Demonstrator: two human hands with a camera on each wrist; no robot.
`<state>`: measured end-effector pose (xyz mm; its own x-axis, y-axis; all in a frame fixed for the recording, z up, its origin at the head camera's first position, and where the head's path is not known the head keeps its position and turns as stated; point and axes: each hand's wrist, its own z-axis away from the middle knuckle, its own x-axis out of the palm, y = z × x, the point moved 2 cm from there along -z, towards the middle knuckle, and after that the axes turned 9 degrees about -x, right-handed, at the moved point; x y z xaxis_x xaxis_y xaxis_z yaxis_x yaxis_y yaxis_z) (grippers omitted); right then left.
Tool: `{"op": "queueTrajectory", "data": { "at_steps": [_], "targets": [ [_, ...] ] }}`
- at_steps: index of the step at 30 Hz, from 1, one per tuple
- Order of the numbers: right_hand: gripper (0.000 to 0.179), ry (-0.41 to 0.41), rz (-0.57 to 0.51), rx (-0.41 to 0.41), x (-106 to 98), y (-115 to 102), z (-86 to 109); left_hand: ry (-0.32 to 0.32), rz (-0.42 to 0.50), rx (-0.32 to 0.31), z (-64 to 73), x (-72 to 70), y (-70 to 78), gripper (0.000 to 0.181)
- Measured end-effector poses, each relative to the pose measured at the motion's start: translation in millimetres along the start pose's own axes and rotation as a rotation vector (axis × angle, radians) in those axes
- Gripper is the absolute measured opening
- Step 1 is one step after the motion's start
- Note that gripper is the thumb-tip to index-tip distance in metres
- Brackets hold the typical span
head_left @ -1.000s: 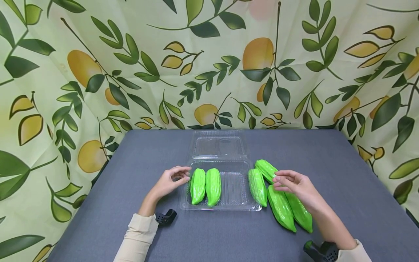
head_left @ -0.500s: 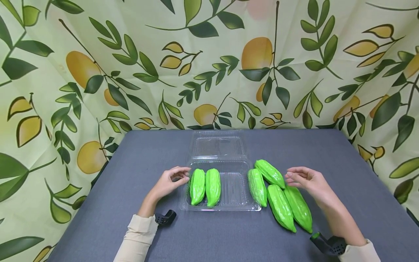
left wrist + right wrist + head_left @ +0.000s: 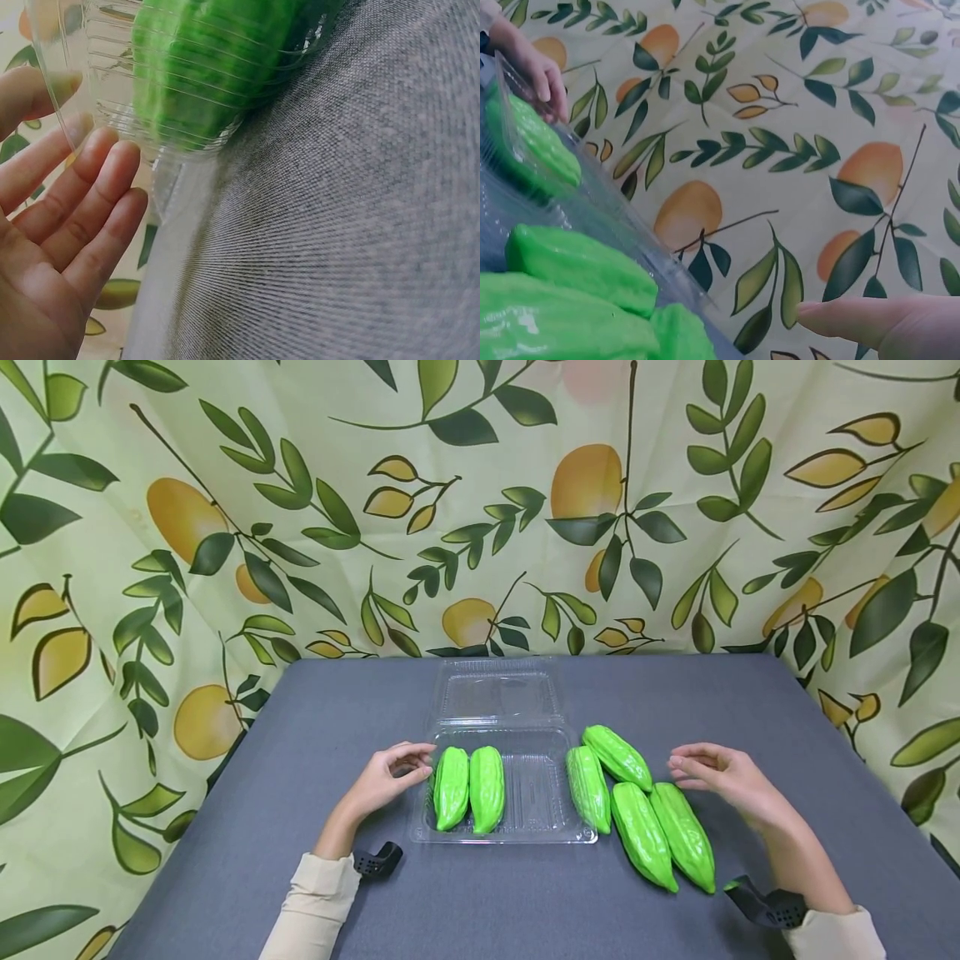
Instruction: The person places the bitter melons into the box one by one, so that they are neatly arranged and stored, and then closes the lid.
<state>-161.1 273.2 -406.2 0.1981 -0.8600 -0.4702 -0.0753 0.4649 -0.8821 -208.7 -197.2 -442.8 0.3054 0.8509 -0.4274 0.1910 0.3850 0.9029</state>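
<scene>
A clear plastic clamshell container [image 3: 536,838] lies open on the table, its lid [image 3: 498,692] folded back. Two bright green bitter gourds [image 3: 487,789] lie side by side in its left half. My left hand [image 3: 384,783] is at the container's left rim, fingertips touching or very near it, with a gap between thumb and forefinger. Against the right wall lies another bitter gourd [image 3: 588,789]; several more, including a front one [image 3: 643,837], are grouped beside it. To the right of that group, my right hand [image 3: 727,781] hovers with relaxed fingers, holding nothing.
The grey cloth-covered table [image 3: 360,702] meets a curtain [image 3: 480,510] printed with fruit and leaves at the back and sides. Black wrist cameras hang under the left wrist [image 3: 378,860] and the right wrist [image 3: 765,906].
My right hand has moved right, away from above the gourds, to a spot beside them. The left hand, container and gourds stay where they were.
</scene>
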Motion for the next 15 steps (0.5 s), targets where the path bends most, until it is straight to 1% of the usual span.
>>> {"op": "queueTrajectory", "data": {
  "at_steps": [3, 7, 15],
  "targets": [
    [0.05, -0.017, 0.016, -0.008, 0, 4, -0.8, 0.001, -0.008, -0.005, 0.0, -0.2, -0.5, 0.035],
    [0.05, -0.036, 0.044, 0.003, 0, 10, -2.9, 0.005, -0.016, -0.007, -0.2, -0.7, -1.2, 0.035],
    [0.055, -0.086, 0.063, 0.06, 1, 19, -4.3, 0.003, -0.005, -0.011, -0.3, -0.2, -0.7, 0.035]
  ]
}}
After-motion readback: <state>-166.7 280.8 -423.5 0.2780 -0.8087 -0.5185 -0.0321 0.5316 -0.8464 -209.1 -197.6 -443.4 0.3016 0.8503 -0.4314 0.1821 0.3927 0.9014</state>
